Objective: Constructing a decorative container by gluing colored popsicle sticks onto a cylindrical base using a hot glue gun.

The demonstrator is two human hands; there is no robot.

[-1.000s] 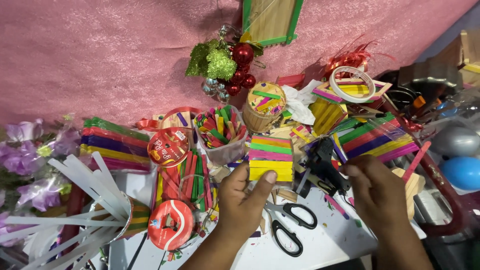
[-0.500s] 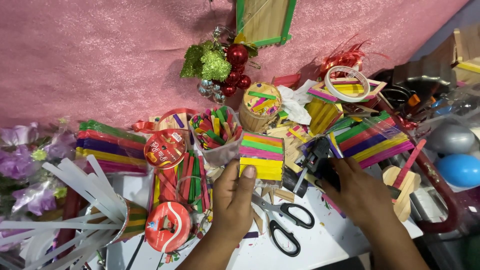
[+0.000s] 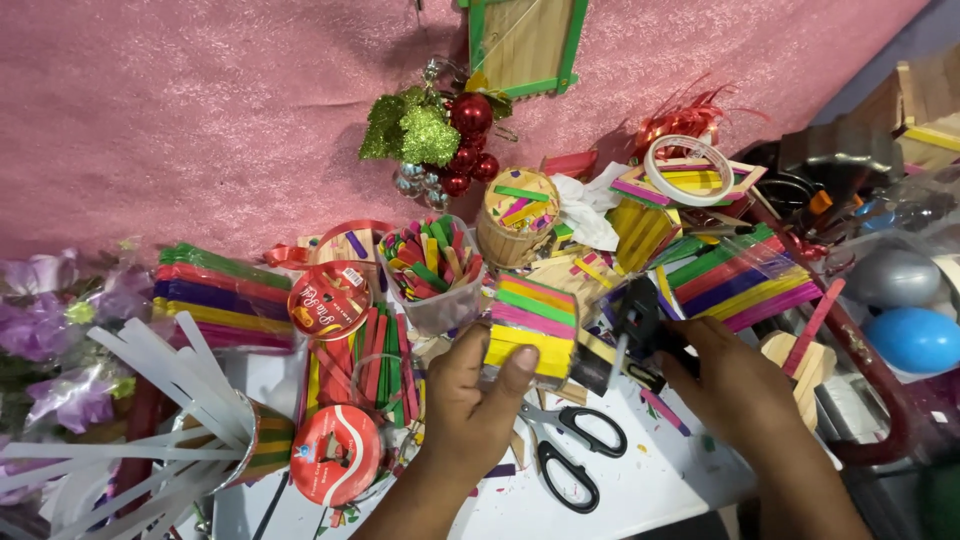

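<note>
At the far left lie purple flowers (image 3: 45, 330) and white paper strips (image 3: 140, 420), with a bundle of coloured craft sticks (image 3: 225, 300) beyond them. Near centre, the left hand (image 3: 470, 400) grips a striped stick panel (image 3: 530, 325), thumb pressed on its yellow edge. Black scissors (image 3: 570, 450) lie just below. To the right, the right hand (image 3: 730, 385) clasps a black glue gun (image 3: 640, 325) beside the panel.

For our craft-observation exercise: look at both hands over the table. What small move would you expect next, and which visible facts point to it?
Probably the right hand brings the black glue gun closer to the panel of coloured sticks, which the left hand holds up by its lower edge. The gun's tip seems to sit just beside the panel's right edge, pointing towards it. Scissors lie unused on the table below.
</note>
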